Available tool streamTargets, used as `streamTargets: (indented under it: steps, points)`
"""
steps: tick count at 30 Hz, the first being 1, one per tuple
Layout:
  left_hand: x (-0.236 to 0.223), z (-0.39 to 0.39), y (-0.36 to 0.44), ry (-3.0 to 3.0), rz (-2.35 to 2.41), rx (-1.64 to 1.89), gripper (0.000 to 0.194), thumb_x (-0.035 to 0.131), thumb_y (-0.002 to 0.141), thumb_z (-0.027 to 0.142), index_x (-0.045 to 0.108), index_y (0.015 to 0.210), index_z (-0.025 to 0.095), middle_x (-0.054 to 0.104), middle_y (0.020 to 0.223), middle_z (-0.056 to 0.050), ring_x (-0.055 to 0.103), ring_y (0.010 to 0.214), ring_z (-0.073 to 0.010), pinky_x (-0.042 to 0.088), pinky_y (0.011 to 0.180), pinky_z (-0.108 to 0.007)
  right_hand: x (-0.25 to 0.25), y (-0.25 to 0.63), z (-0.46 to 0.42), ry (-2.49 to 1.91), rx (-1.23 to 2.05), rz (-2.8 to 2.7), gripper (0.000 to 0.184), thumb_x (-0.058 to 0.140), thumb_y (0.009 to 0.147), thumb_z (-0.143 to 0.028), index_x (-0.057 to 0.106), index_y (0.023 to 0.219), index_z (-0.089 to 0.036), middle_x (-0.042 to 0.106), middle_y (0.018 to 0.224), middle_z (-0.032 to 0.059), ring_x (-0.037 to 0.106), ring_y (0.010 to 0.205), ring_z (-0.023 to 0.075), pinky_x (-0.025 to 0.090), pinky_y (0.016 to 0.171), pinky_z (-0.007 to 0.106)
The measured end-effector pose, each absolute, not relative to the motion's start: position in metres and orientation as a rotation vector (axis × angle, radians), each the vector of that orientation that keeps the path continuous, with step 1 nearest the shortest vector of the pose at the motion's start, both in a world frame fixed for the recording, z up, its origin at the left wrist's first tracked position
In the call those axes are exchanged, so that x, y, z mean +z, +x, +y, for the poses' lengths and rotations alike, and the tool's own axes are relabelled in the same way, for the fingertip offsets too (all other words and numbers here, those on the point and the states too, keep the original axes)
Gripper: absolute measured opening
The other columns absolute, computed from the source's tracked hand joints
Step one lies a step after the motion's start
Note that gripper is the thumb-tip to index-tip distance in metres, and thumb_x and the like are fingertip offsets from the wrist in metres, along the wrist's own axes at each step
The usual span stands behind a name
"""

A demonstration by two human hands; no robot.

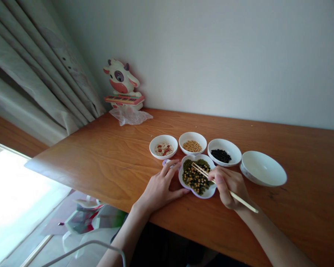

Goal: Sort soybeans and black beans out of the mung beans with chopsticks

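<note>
A flower-shaped dish point(183, 182) full of mixed green, yellow and dark beans sits near the front edge of the wooden table point(105, 163). My left hand point(160, 187) lies flat on the table with fingers spread, touching the dish's left rim. My right hand point(228, 184) grips a pair of wooden chopsticks point(241, 199) whose tips reach into the beans. Behind the dish stand three small white bowls: one with pale and red pieces point(163, 147), one with yellow beans point(192, 142), one with black beans point(224, 152).
An empty white bowl point(263, 168) stands to the right of the dish. A cow-shaped toy point(123, 84) and a crumpled clear plastic bag point(130, 115) sit at the back left by the wall. A curtain point(39, 70) hangs at the left.
</note>
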State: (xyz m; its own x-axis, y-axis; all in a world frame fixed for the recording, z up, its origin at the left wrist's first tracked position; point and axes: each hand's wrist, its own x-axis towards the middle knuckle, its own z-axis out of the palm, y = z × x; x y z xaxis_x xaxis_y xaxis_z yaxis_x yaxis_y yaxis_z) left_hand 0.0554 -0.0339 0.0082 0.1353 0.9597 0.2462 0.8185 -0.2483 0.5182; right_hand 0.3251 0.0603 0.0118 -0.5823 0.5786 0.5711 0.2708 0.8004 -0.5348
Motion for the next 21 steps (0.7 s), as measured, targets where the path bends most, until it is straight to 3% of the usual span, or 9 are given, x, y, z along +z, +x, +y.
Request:
streamTargets:
  steps: [7, 15, 21]
  points:
    - [0.0068, -0.0346, 0.0557, 2.154, 1.759, 0.783, 0.081, 0.07, 0.097, 0.068, 0.036, 0.163, 0.036, 0.044, 0.168, -0.01, 0.056, 0.148, -0.0355, 0.064, 0.108, -0.057, 0.0131, 0.3239, 0.0596, -0.633, 0.526, -2.188, 0.034, 0.036, 0.112, -0.028, 0.063, 0.093, -0.027, 0.071, 0.082, 0.0052, 0.067, 0.075, 0.0216, 0.05, 0.071, 0.038]
    - [0.0045, -0.034, 0.0547, 2.128, 1.757, 0.78, 0.083, 0.075, 0.094, 0.066, 0.037, 0.163, 0.038, 0.044, 0.168, -0.008, 0.059, 0.146, -0.0349, 0.062, 0.111, -0.056, 0.0103, 0.3229, 0.0598, -0.538, 0.458, -2.168, 0.03, 0.039, 0.109, -0.019, 0.062, 0.092, -0.022, 0.07, 0.082, 0.0046, 0.067, 0.076, 0.0194, 0.048, 0.072, 0.035]
    - [0.0052, -0.0344, 0.0552, 2.12, 1.759, 0.775, 0.082, 0.074, 0.095, 0.066, 0.037, 0.163, 0.039, 0.044, 0.168, -0.007, 0.059, 0.145, -0.0349, 0.063, 0.11, -0.055, 0.0065, 0.324, 0.0605, -0.531, 0.477, -2.175, 0.034, 0.033, 0.112, -0.029, 0.061, 0.092, -0.025, 0.068, 0.083, 0.0054, 0.066, 0.075, 0.0213, 0.048, 0.069, 0.037]
